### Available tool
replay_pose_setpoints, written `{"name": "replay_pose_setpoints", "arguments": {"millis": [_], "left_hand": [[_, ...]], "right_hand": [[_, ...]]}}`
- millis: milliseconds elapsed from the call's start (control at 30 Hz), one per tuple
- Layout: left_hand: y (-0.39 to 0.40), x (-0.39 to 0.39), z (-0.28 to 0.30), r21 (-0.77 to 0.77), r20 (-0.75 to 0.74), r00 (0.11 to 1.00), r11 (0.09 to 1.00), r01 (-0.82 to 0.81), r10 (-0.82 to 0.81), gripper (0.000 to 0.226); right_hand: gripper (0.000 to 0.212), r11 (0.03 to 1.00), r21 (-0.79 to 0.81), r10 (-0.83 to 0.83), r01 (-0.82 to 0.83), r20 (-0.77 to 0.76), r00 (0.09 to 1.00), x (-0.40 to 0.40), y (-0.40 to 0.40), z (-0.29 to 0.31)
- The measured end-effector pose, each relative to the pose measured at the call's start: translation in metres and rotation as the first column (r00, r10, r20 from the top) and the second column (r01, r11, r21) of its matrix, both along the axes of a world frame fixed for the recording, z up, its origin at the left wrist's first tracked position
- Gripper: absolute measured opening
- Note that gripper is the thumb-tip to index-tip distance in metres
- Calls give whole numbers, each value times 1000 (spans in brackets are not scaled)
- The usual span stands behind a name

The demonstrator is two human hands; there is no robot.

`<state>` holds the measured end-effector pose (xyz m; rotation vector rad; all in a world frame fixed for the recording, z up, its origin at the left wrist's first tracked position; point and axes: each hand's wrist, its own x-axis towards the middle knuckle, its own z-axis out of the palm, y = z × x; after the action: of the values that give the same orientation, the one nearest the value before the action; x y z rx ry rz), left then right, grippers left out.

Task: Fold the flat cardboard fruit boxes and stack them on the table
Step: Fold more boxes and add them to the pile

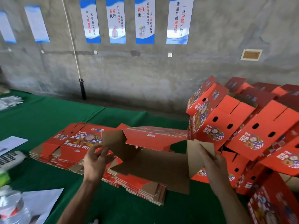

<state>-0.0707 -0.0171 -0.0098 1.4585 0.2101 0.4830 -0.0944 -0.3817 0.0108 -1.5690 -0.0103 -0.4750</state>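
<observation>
**Two hands, one half-opened box: squaring it before the flaps go in**

Two hands are on the box blank [150,160], which we hold raised above the stacks of flat blanks [69,149] lying on the green table [48,117]. Our left hand [95,160] sits at the blank's left end with fingers spread and mostly straight; they seem to press against the brown end flap [113,143] rather than curl round it. Our right hand [212,160] pinches the brown flap [200,156] at the opposite end, thumb and fingers closed on its edge.

The red printed panel stands up just beyond our fingers, and the brown inner face slopes down toward us, so we judge the sleeve only partly opened. To do this step well, we should push the two ends toward each other until the walls stand square, letting the creases do the work instead of forcing the panels. We would fold the short end flaps in first, then the long ones, and keep the board off the stacks below so nothing catches.

Beyond our right hand the pile of folded boxes [242,123] leans at an angle and looks loosely stacked. The finished box belongs there, set level; dropping it on a tilted neighbour could start a slide.

By our left forearm lie loose papers [11,143] and a plastic bottle [11,206], well apart from the work.
</observation>
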Motion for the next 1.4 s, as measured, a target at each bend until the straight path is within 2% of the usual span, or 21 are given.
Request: {"name": "replay_pose_setpoints", "arguments": {"millis": [33, 67, 100, 167, 233, 300, 400, 467, 600, 667, 800, 900, 967, 1000, 1100, 1167, 1233, 1267, 1300, 1400], "left_hand": [[-6, -1, 6, -78, 27, 999, 997, 23, -21, 20], [-15, -2, 12, -88, 53, 998, 995, 39, -34, 22], [-25, -1, 17, -27, 69, 997, 999, 34, -32, 20], [-44, 0, 23, 75, 90, 995, 996, 43, -50, 18], [-53, -2, 22, 13, 100, 986, 991, 132, -133, 27], [-46, -10, 16, -13, 91, 951, 955, 298, -295, 37], [-24, -26, 13, 168, 76, 841, 839, 518, -535, 67], [-12, -32, 21, 246, 80, 785, 775, 582, -614, 80], [-5, -36, 50, 229, 157, 697, 713, 663, -699, 78], [-14, -36, 63, 263, 103, 674, 674, 691, -731, 77], [-46, -34, 68, 282, -43, 720, 683, 674, -693, 59], [-77, -30, 62, 320, -37, 754, 707, 630, -655, 38], [-101, -27, 61, 288, -18, 758, 723, 628, -652, 29], [-114, -25, 61, 247, -1, 770, 746, 619, -638, 25], [-154, -14, 56, -40, 49, 827, 827, 561, -560, 30], [-177, -6, 46, -98, 53, 851, 845, 526, -523, 30], [-193, 4, 29, -138, 28, 864, 854, 502, -503, 37], [-200, 10, 19, -163, 9, 873, 861, 482, -488, 42], [-205, 14, 9, -163, -6, 891, 879, 448, -455, 44], [-224, 21, -26, 57, 15, 963, 962, 267, -268, 51]], "right_hand": [[30, 993, 118, 13, -12, -9, 1000, -2, -8, 5], [34, 978, 207, 32, -30, -10, 999, -3, -14, 9], [37, 964, 262, 42, -39, -3, 999, -5, -18, 13], [30, 931, 364, 14, -17, 12, 1000, -11, -23, 18], [21, 889, 458, -23, 16, 10, 1000, -20, -27, 19], [17, 875, 484, -36, 27, 9, 999, -30, -29, 17], [18, 852, 523, -32, 23, 8, 999, -42, -30, 17], [27, 829, 559, -23, 21, -2, 1000, -45, -32, 19], [39, 820, 572, -8, 21, -26, 1000, -46, -38, 30], [40, 804, 593, -12, 32, -38, 999, -45, -42, 33], [33, 761, 626, -103, 169, -141, 985, -45, -51, 26], [26, 723, 645, -151, 248, -203, 967, -52, -65, 8], [27, 643, 696, -201, 320, -249, 947, -56, -79, -1], [30, 609, 718, -224, 337, -252, 942, -59, -90, -8], [35, 428, 813, -323, 396, -272, 906, -78, -120, -26], [45, 362, 867, -286, 343, -247, 926, -93, -139, -33], [36, 438, 813, -279, 385, -284, 917, -103, -153, -49], [29, 542, 698, -371, 467, -300, 879, -105, -156, -60], [25, 604, 598, -437, 527, -304, 846, -109, -154, -63], [41, 795, 293, -473, 532, -249, 845, -117, -152, -86]]}}
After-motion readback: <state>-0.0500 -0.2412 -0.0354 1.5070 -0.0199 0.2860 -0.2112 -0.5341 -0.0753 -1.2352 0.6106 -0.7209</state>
